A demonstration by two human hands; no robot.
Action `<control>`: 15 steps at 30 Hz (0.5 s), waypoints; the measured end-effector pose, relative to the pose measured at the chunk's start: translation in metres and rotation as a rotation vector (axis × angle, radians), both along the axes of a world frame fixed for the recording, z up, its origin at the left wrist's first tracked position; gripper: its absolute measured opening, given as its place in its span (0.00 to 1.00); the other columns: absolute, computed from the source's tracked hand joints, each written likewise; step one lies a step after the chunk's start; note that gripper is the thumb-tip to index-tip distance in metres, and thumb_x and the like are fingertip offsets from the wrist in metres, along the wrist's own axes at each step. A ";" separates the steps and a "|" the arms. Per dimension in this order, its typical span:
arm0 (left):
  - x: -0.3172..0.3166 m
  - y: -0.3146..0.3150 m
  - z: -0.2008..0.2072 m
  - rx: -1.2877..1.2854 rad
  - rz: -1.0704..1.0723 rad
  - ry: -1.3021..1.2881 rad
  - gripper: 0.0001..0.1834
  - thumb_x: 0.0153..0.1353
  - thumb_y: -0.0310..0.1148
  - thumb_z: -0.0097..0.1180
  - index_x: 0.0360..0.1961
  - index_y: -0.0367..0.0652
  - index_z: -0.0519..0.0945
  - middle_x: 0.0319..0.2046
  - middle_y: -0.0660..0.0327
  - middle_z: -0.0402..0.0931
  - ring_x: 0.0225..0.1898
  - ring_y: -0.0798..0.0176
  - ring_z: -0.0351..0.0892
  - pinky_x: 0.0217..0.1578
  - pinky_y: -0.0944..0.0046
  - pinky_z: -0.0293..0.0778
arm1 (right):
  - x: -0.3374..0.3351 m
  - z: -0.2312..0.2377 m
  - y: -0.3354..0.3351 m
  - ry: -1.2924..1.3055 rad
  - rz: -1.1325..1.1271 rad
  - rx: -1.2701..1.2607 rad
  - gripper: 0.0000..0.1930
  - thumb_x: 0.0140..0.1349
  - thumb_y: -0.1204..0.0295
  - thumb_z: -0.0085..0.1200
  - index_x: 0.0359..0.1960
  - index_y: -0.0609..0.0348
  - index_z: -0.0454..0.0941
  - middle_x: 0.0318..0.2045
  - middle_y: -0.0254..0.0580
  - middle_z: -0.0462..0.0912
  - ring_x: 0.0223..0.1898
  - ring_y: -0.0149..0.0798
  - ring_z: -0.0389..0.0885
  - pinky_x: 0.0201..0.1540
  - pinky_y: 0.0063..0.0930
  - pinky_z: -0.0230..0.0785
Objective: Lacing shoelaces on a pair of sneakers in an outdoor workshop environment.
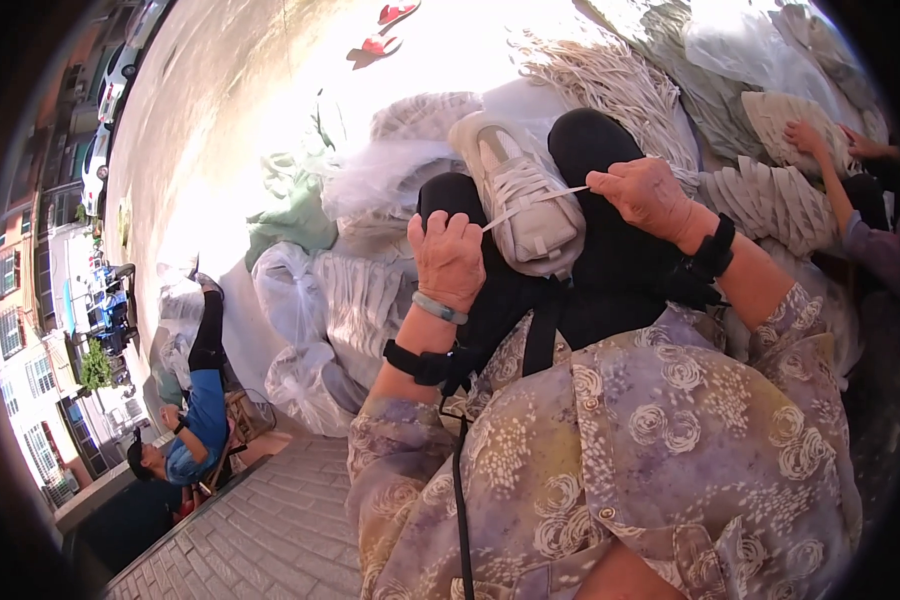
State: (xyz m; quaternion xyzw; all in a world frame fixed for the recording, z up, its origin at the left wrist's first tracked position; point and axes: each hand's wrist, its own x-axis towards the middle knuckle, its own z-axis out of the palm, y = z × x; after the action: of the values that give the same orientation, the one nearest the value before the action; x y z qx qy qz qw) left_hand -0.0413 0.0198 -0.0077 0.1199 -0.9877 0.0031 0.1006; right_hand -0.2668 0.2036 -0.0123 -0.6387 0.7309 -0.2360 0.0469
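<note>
A beige shoe upper rests between my knees, its toe pointing away. A pale flat shoelace runs from hand to hand across its front, pulled fairly straight. My left hand, left of the shoe, is closed round one end of the lace. On the right, above my knee, my right hand pinches the other end between thumb and fingers. Criss-crossed lacing shows farther up the shoe. Both hands are apart from the shoe itself.
Loose pale laces lie in a heap beyond my right knee. Stacked shoe uppers lie to the right, near another person's hands. Plastic-wrapped bundles and green cloth sit at left. A person in blue sits farther left.
</note>
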 end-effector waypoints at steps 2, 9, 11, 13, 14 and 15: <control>0.002 -0.005 0.006 -0.001 -0.001 -0.006 0.06 0.44 0.28 0.52 0.27 0.44 0.74 0.31 0.63 0.71 0.40 0.59 0.69 0.46 0.54 0.59 | -0.002 -0.002 0.004 -0.029 0.014 -0.008 0.04 0.52 0.72 0.52 0.30 0.53 0.74 0.18 0.37 0.73 0.23 0.45 0.75 0.23 0.35 0.67; -0.031 0.013 0.012 0.303 0.003 0.169 0.21 0.42 0.29 0.52 0.42 0.45 0.74 0.43 0.59 0.71 0.44 0.56 0.68 0.45 0.54 0.59 | 0.004 -0.017 -0.002 -0.147 -0.067 -0.131 0.05 0.53 0.71 0.53 0.32 0.53 0.74 0.21 0.38 0.75 0.25 0.44 0.76 0.25 0.34 0.68; -0.036 0.017 0.008 0.245 -0.029 0.130 0.20 0.42 0.29 0.52 0.42 0.45 0.74 0.43 0.59 0.71 0.44 0.56 0.68 0.45 0.54 0.60 | 0.008 -0.017 -0.004 -0.153 -0.053 -0.145 0.05 0.53 0.70 0.53 0.32 0.54 0.74 0.21 0.37 0.75 0.25 0.44 0.76 0.25 0.34 0.68; -0.042 0.019 0.011 0.194 -0.072 0.093 0.20 0.43 0.29 0.51 0.42 0.46 0.75 0.44 0.59 0.71 0.44 0.56 0.68 0.45 0.54 0.61 | 0.006 -0.016 -0.003 -0.155 -0.050 -0.153 0.06 0.53 0.70 0.54 0.32 0.54 0.74 0.22 0.37 0.75 0.25 0.44 0.76 0.25 0.34 0.68; -0.041 0.019 0.013 0.121 -0.097 0.057 0.20 0.44 0.27 0.50 0.43 0.46 0.75 0.45 0.59 0.70 0.45 0.55 0.68 0.46 0.56 0.61 | 0.005 -0.016 -0.002 -0.147 -0.039 -0.124 0.06 0.53 0.70 0.54 0.32 0.54 0.74 0.22 0.37 0.75 0.25 0.44 0.76 0.25 0.34 0.68; -0.039 0.020 0.017 0.047 -0.119 0.020 0.21 0.45 0.26 0.48 0.44 0.46 0.75 0.47 0.59 0.70 0.45 0.54 0.69 0.48 0.57 0.61 | 0.004 -0.017 -0.001 -0.139 -0.027 -0.095 0.06 0.53 0.70 0.54 0.32 0.54 0.74 0.22 0.38 0.75 0.25 0.44 0.76 0.25 0.34 0.68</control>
State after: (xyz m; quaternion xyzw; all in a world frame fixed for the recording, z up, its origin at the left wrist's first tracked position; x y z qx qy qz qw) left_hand -0.0805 0.0394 0.0094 0.0631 -0.9918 -0.0274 0.1078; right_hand -0.2623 0.2030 -0.0289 -0.6124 0.7223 -0.3148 0.0643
